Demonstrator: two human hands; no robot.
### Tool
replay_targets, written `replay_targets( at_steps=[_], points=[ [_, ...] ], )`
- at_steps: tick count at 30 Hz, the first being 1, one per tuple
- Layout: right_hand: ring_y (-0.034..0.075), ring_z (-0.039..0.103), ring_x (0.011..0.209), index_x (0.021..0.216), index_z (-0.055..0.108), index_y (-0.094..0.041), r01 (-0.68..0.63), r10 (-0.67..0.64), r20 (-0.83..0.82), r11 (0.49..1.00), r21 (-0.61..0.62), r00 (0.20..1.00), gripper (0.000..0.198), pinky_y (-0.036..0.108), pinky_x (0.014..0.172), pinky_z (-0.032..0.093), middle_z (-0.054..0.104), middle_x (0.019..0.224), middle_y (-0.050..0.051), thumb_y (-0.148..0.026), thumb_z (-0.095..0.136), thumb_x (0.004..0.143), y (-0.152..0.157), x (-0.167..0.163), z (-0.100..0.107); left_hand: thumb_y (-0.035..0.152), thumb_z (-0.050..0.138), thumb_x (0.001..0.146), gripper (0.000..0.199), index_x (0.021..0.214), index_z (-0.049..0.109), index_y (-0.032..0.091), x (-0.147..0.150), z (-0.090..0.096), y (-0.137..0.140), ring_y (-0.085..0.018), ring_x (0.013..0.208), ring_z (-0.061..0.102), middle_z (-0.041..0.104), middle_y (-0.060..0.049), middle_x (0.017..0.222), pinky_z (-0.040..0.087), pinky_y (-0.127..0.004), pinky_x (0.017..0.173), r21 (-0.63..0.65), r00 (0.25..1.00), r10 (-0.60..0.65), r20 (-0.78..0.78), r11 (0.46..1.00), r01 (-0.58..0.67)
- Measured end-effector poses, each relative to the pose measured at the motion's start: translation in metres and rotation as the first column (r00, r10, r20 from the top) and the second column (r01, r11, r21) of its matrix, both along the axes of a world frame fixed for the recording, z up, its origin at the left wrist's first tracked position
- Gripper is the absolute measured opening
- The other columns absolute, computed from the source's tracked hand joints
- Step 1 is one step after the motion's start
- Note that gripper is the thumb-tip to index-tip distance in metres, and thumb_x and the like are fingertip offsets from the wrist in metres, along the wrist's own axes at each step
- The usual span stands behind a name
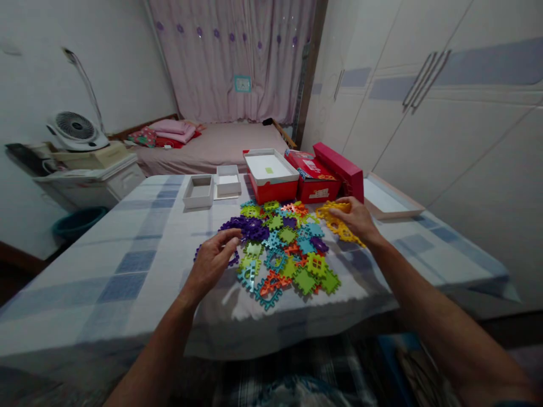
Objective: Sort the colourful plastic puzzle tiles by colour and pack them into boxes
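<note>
A heap of flat plastic interlocking tiles with notched edges lies on the table, including green tiles (305,280), blue tiles (276,259) and orange tiles (275,282). My right hand (356,217) is closed on yellow interlocking tiles (339,227) at the heap's right side, thumb over the upper ones. On the left, my left hand (210,263) hovers beside a cluster of purple interlocking tiles (252,228). Its fingers are half bent, with a gap to the thumb and no tile visible between them. Another purple tile is partly hidden behind that hand.
Two small grey-white boxes (198,192) stand behind the heap at left. Behind it are a red box with a white tray (278,189), a red printed box (318,187) and a long red lid (339,167). A shallow pale lid (392,200) lies at right on the checked tablecloth (127,265).
</note>
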State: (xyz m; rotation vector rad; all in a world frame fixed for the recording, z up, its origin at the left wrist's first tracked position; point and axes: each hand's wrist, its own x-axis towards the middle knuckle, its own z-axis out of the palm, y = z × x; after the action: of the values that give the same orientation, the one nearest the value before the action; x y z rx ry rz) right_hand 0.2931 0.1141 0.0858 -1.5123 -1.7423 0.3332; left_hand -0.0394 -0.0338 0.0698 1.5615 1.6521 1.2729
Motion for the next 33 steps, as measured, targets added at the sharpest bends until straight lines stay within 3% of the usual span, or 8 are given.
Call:
replay_targets(
  at_steps=[4, 8, 12, 15, 19, 22, 26, 33],
  points=[
    [0.022, 0.058, 0.082, 0.098, 0.061, -0.017, 0.273, -0.268, 0.116, 0.961, -0.032, 0.956, 0.046, 0.036, 0.076, 0.045, 0.065, 0.092, 0.008, -0.047, 0.065, 0.064, 0.041, 0.062, -0.017, 0.039, 0.050, 0.085, 0.031, 0.100, 0.067, 0.017, 0.007, -0.006, -0.002, -0.019, 0.091, 0.063, 0.069, -0.007, 0.101, 0.052, -0.032, 0.080, 0.036, 0.989, -0.028, -0.148, 0.999, 0.033],
    [0.023, 0.056, 0.085, 0.106, 0.059, -0.015, 0.325, -0.312, 0.171, 0.944, -0.050, 0.934, 0.051, 0.036, 0.077, 0.044, 0.063, 0.096, 0.010, -0.047, 0.064, 0.066, 0.059, 0.082, -0.034, 0.034, 0.048, 0.088, 0.029, 0.106, 0.064, 0.018, 0.032, -0.017, -0.011, -0.019, 0.104, 0.060, 0.065, -0.010, 0.111, 0.048, -0.036, 0.092, 0.148, 0.917, -0.160, -0.365, 0.963, 0.227],
    [0.028, 0.051, 0.101, 0.110, 0.058, -0.012, 0.330, -0.346, 0.212, 0.938, 0.110, 0.914, 0.052, 0.042, 0.088, 0.040, 0.059, 0.106, 0.016, -0.043, 0.060, 0.068, 0.061, 0.081, -0.047, 0.042, 0.058, 0.082, 0.050, 0.129, 0.052, 0.023, 0.065, -0.025, -0.019, -0.028, 0.133, 0.039, 0.046, -0.013, 0.141, 0.036, -0.047, 0.107, 0.112, 0.661, -0.364, -0.656, 0.819, 0.562],
    [0.031, 0.047, 0.107, 0.114, 0.056, -0.014, 0.383, -0.419, 0.210, 0.903, 0.194, 0.883, 0.051, 0.048, 0.092, 0.036, 0.054, 0.114, 0.017, -0.041, 0.057, 0.071, 0.053, 0.075, -0.051, 0.047, 0.066, 0.075, 0.065, 0.134, 0.046, 0.027, 0.088, -0.028, -0.016, -0.033, 0.140, 0.025, 0.037, -0.011, 0.148, 0.027, -0.053, 0.111, 0.028, 0.483, -0.404, -0.776, 0.744, 0.668],
    [0.032, 0.043, 0.113, 0.117, 0.054, -0.016, 0.320, -0.394, 0.232, 0.899, 0.298, 0.889, 0.046, 0.050, 0.095, 0.034, 0.052, 0.120, 0.016, -0.035, 0.052, 0.075, 0.034, 0.062, -0.047, 0.045, 0.064, 0.077, 0.058, 0.129, 0.049, 0.026, 0.109, -0.032, 0.000, -0.033, 0.138, 0.030, 0.041, -0.010, 0.146, 0.025, -0.053, 0.112, 0.042, 0.390, -0.361, -0.847, 0.685, 0.727],
    [0.031, 0.043, 0.117, 0.118, 0.053, -0.018, 0.181, -0.279, 0.269, 0.924, 0.337, 0.922, 0.043, 0.049, 0.098, 0.033, 0.051, 0.124, 0.015, -0.031, 0.051, 0.077, 0.013, 0.048, -0.043, 0.040, 0.056, 0.085, 0.038, 0.120, 0.055, 0.025, 0.115, -0.034, 0.010, -0.030, 0.136, 0.035, 0.050, -0.010, 0.137, 0.026, -0.051, 0.111, 0.098, 0.409, -0.286, -0.866, 0.706, 0.702],
    [0.028, 0.044, 0.118, 0.118, 0.054, -0.017, -0.015, -0.085, 0.294, 0.946, 0.324, 0.952, 0.039, 0.046, 0.102, 0.034, 0.053, 0.123, 0.015, -0.031, 0.049, 0.082, -0.017, 0.027, -0.044, 0.033, 0.054, 0.087, 0.030, 0.115, 0.056, 0.023, 0.107, -0.032, 0.019, -0.028, 0.136, 0.035, 0.054, -0.010, 0.132, 0.026, -0.051, 0.111, 0.136, 0.436, -0.202, -0.877, 0.766, 0.629],
    [0.027, 0.048, 0.118, 0.120, 0.052, -0.018, -0.260, 0.228, 0.200, 0.953, 0.153, 0.953, 0.040, 0.046, 0.103, 0.036, 0.054, 0.123, 0.014, -0.033, 0.050, 0.084, -0.057, -0.004, -0.057, 0.020, 0.047, 0.089, 0.023, 0.105, 0.062, 0.021, 0.063, -0.029, 0.032, -0.030, 0.130, 0.042, 0.061, -0.010, 0.121, 0.033, -0.054, 0.105, 0.166, 0.497, -0.068, -0.865, 0.895, 0.413]
  ],
)
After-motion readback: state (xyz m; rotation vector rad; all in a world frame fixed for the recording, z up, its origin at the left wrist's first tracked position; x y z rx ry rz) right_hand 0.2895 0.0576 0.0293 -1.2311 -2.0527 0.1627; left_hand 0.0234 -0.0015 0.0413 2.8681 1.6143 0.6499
